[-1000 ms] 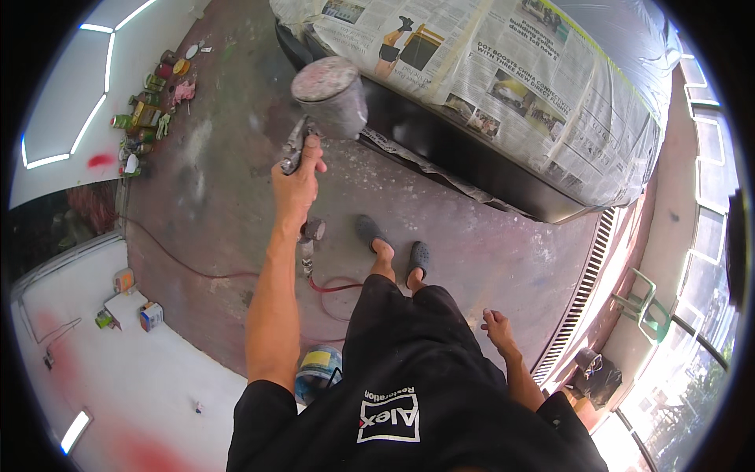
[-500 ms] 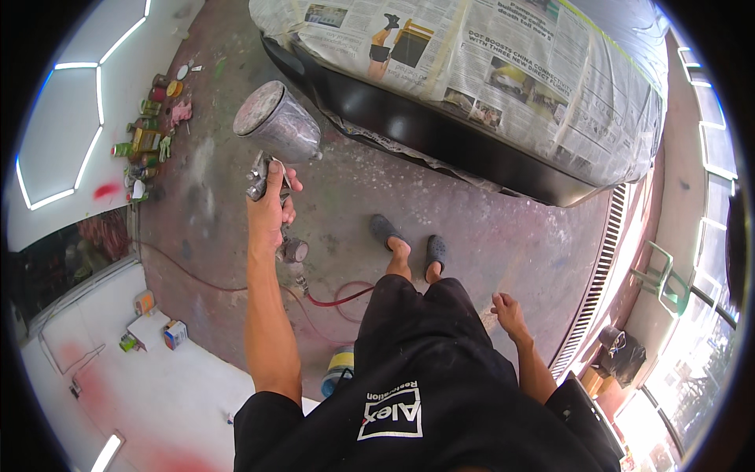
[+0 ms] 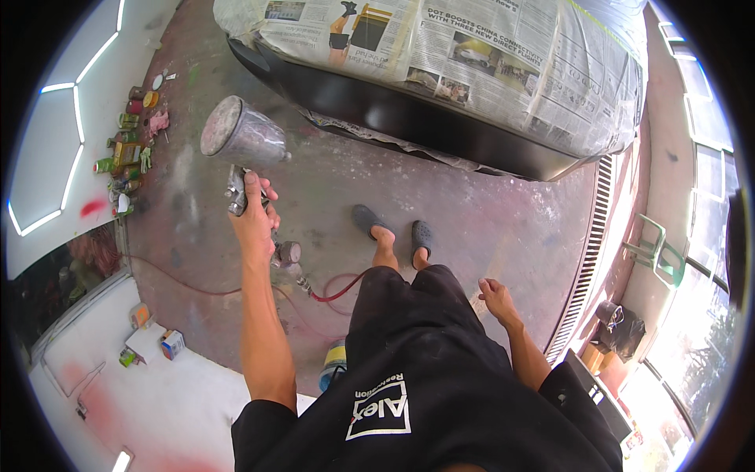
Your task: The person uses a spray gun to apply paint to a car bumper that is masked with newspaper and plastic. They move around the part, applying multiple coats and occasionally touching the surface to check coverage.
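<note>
While I am looking down through the head view, I am holding the spray gun [image 3: 237,190] in the left hand [image 3: 255,219], left of the middle of the scene and above the floor [image 3: 464,206]. The fingers are closing around its grip, with the thumb lying along the near side of the metal body. I cannot tell whether the trigger is being pressed. The gun's paint-stained cup [image 3: 259,138] is sitting just beyond the hand, tilting so that its wide lid is facing left and its narrow tip is pointing right. Below the grip a round fitting [image 3: 290,252] is hanging, and a red hose [image 3: 334,296] is running from there and looping over the floor.

On the right, the right hand [image 3: 498,300] is hanging well apart from the gun, its fingers loosely curling with no object showing in them; I cannot tell how far they are closing.

On the far side, a glossy black bumper [image 3: 377,112] is stretching rightward beneath taped newspaper [image 3: 503,59], and the cup is standing apart from it on the left. Two dark clogs [image 3: 422,234] are resting on the floor between the hands. Cans [image 3: 126,157] are crowding along the far left wall, a bucket [image 3: 333,360] is showing near the black shirt [image 3: 440,377], and a green chair [image 3: 659,256] is standing at the right.
</note>
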Motion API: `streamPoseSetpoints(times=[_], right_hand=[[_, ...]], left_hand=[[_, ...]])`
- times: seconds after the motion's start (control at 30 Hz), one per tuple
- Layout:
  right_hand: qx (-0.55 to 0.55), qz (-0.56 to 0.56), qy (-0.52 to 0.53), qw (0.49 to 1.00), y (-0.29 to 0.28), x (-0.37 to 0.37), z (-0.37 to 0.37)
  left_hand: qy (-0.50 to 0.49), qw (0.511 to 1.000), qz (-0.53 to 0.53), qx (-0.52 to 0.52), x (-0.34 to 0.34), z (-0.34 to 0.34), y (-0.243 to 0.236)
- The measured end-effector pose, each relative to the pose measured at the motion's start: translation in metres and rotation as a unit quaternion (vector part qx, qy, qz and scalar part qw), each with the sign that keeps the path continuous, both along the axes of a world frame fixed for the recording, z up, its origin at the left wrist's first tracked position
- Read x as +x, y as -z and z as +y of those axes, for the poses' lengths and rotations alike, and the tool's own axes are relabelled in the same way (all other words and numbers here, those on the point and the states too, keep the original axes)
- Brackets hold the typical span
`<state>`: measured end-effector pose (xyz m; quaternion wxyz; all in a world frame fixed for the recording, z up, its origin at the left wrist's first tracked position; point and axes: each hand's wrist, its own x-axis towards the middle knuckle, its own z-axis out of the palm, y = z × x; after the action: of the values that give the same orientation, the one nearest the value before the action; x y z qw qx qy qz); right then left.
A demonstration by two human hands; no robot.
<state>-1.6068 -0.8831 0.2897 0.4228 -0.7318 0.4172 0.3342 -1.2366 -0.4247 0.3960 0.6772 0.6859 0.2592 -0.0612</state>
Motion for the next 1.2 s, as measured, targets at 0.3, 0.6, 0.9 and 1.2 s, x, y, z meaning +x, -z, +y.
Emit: streamPoseSetpoints(times=[0.3, 0.6, 0.9, 1.2], right_hand=[[-0.002, -0.026, 0.051, 0.998, 0.004, -0.019, -0.013], [-0.003, -0.012, 0.043, 0.999, 0.013, -0.038, -0.024], [0.001, 0.009, -0.01, 1.0, -0.001, -0.015, -0.027], [-0.021, -0.001, -0.016, 1.0, -0.009, 0.014, -0.027]], left_hand=[[0.208, 0.971, 0.057, -0.106, -0.083, -0.07, 0.007], [0.079, 0.996, 0.034, -0.025, -0.084, -0.043, 0.031], [-0.116, 0.992, -0.031, -0.032, -0.077, -0.015, 0.032], [0.177, 0.98, 0.065, -0.065, -0.134, -0.037, 0.073]])
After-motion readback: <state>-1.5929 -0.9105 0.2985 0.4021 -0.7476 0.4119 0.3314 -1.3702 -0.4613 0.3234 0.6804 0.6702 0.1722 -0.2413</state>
